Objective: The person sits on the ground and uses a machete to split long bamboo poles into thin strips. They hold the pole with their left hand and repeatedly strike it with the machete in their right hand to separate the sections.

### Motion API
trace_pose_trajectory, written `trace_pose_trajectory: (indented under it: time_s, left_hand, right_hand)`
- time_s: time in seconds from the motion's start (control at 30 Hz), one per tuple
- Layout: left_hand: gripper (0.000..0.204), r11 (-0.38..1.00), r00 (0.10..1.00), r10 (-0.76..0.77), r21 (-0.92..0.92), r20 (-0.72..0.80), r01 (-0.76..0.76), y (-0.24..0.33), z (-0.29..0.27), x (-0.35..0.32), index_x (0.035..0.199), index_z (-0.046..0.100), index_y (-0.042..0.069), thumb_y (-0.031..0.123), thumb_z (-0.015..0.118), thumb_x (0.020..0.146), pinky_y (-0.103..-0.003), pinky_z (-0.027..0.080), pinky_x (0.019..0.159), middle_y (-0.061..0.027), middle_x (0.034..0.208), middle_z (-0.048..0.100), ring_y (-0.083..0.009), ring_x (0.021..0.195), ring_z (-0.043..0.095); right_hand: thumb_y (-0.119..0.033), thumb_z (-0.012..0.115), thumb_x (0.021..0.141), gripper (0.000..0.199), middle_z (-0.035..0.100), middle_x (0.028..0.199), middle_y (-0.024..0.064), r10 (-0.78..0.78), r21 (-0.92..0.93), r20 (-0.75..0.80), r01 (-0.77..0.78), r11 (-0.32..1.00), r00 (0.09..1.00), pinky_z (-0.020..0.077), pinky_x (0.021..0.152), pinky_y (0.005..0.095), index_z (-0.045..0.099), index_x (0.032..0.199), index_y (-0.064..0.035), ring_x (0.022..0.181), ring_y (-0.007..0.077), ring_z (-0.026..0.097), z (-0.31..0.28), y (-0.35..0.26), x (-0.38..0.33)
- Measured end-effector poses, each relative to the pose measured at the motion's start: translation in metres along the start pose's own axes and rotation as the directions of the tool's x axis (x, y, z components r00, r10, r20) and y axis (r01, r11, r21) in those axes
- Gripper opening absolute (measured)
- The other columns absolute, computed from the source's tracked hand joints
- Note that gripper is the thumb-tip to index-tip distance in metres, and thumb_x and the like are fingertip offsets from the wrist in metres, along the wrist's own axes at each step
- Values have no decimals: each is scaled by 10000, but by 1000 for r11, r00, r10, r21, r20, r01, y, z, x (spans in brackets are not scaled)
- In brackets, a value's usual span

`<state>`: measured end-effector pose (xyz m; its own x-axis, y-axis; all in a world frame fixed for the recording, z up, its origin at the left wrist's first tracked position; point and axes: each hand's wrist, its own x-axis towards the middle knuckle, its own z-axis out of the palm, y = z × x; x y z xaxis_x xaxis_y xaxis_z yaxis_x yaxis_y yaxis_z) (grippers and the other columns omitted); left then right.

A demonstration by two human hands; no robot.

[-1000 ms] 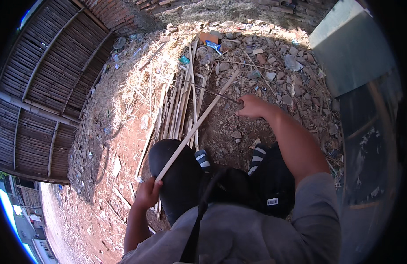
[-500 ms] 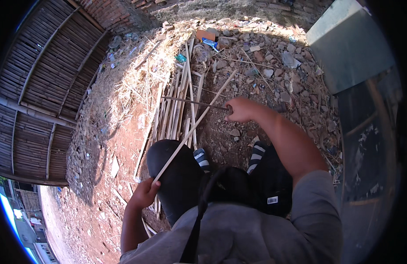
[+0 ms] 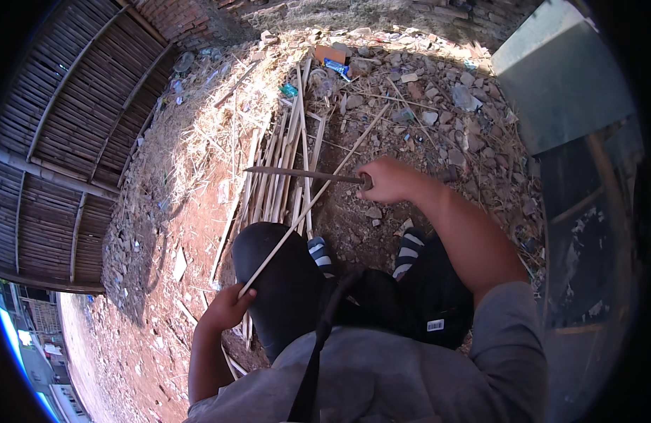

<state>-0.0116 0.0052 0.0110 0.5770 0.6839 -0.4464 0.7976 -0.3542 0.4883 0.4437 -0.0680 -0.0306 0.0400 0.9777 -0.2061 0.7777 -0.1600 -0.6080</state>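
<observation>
A long pale bamboo strip (image 3: 277,247) runs slantwise over my left knee toward the far right. My left hand (image 3: 229,307) is closed around its near end. In my right hand (image 3: 390,180) is the handle of a long, dark-bladed knife (image 3: 297,173), its tip pointing left. The blade crosses the strip at about its middle; whether the two touch I cannot tell. Beneath the blade, a pile of split bamboo strips (image 3: 275,187) lies lengthwise on the ground in front of my left knee.
A woven bamboo wall (image 3: 65,92) stands on the left, and a brick wall (image 3: 283,22) at the back. Rubble (image 3: 452,134) and bits of litter cover the far right ground. A grey-green panel (image 3: 565,77) rises at the right. My striped sandals (image 3: 408,252) are between strips and rubble.
The knife has turned so its blade shows broader, and its tip has shifted left and slightly nearer. My left hand and the strip have moved only a little.
</observation>
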Motion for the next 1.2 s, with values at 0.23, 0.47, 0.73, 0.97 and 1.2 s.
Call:
trace_pose_trajectory:
  time_s: [0.23,0.47,0.73,0.97,1.2]
  left_hand:
    - [404,1000,998,-6,-28,60,7,4,-7,3,952,637,-30,366,586,1014,-400,490,719,-183,801,661,-252,748,617]
    - [388,996,994,-72,-50,87,76,10,-9,2,957,640,-23,356,584,1018,-394,492,721,-156,790,662,-224,755,616]
    - [390,999,1000,6,-49,-6,-6,-4,3,1,947,631,-26,355,585,1014,-410,484,705,-178,778,650,-245,737,618]
    - [396,999,1000,16,-43,-12,-17,-11,5,1,891,607,-19,360,605,1003,-409,469,672,-181,735,620,-245,692,591]
    - [392,997,994,13,-72,-106,-21,-13,14,1,867,601,-15,354,622,996,-402,458,629,-166,693,609,-222,656,574]
  right_hand:
    - [-358,769,811,448,703,852,167,48,34,-225,-42,999,973,540,777,451,699,1091,-16,834,360,696,11,66,12]
    - [-352,744,829,393,696,947,200,9,-117,-3,-9,993,1000,532,832,478,685,1011,-8,939,372,682,-3,-14,-8]
    - [-386,782,796,599,711,1051,215,342,237,-222,-290,927,913,533,903,434,661,1255,-20,987,367,687,-9,68,6]
    - [-353,767,815,496,717,938,184,-106,-197,132,131,972,986,541,817,448,682,1167,-14,903,355,694,5,-28,-7]
    - [-342,768,807,428,709,925,178,186,83,-254,-170,982,949,534,793,462,691,1108,-47,896,369,686,0,56,12]
